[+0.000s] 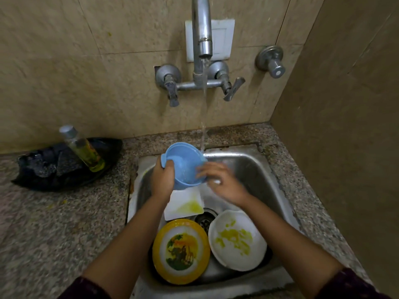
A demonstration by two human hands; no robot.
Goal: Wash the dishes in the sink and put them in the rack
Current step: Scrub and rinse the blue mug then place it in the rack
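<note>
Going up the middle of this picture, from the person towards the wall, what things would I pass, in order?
yellow plate → square white plate → blue bowl, gripped by the left hand → tap on the wall. The round white plate lies level with the yellow one, so it is left out.

The light was dim and warm, with soft glare on the tap (201, 29). The right hand (222, 184) was motion-blurred, and the picture's edges bowed.
</note>
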